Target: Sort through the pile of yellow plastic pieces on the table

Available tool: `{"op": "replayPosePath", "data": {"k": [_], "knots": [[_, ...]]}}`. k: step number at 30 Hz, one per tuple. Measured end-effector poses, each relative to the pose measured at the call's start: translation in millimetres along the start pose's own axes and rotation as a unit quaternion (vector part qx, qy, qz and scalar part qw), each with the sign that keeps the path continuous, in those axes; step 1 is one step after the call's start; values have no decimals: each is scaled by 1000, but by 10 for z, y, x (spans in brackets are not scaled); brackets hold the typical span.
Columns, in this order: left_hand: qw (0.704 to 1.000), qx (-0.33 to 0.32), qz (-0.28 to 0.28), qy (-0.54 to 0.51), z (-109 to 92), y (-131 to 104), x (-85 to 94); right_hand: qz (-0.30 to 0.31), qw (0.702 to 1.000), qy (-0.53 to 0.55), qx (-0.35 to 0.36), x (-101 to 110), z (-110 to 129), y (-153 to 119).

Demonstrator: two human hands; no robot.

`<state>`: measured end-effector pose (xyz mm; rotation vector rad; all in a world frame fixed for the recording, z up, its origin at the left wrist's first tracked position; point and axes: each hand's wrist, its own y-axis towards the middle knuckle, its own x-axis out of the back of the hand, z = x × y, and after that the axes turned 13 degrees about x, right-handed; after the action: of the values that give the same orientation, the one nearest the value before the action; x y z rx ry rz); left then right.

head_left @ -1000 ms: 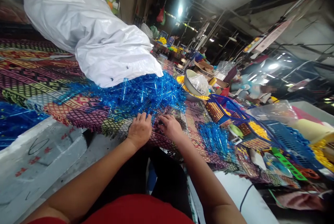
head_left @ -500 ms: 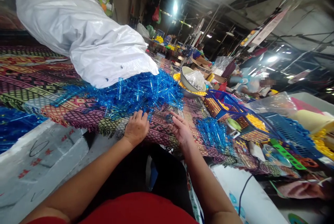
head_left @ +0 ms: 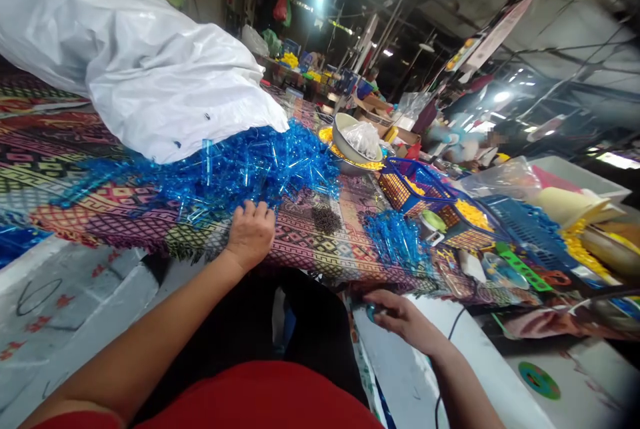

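Note:
My left hand rests with curled fingers at the near edge of a heap of clear blue plastic tubes. Its fingertips are hidden, so I cannot make out what they hold. Low on the right, my right hand is over a white foam box, beyond the table edge. A small rounded blue piece shows between its thumb and fingertips; blur hides its exact kind. A little pile of tiny dark pieces lies on the patterned cloth, to the right of my left hand.
A large white sack lies across the cloth with its mouth over the blue heap. Right of it are a second bunch of blue tubes, a bowl, blue baskets with yellow pieces, and a green strip. A dark cable hangs there.
My right hand has moved from above the cloth down and right to the foam box, carrying a small rounded piece. My left hand stays at the heap's edge. The view has shifted slightly right.

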<state>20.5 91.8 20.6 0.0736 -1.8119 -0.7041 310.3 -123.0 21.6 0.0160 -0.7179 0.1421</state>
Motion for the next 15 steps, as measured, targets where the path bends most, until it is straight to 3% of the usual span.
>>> {"op": "replayPosePath", "data": {"k": [3,6,8,10,12,13,15], "knots": [[1000,14,9,5,78,-26,-27,-35,973,-203,-100,258,-605,-560],[1000,12,7,-3,136,-68,2,-75,903,-370,-205,577,-1159,-1081],[1000,5,-1,-13,143,-82,34,-91,878,-423,-206,754,-1332,-1252],[999,-25,-13,-27,105,-71,49,-113,863,-450,-203,834,-1292,-1197],[996,-76,-24,-45,18,-34,33,-170,842,-474,-193,784,-1081,-926],[993,-105,-29,-56,-38,-10,18,-200,838,-479,-166,715,-942,-734],[985,-154,-41,-72,-151,27,-6,-253,845,-470,-36,518,-668,-307]]}}
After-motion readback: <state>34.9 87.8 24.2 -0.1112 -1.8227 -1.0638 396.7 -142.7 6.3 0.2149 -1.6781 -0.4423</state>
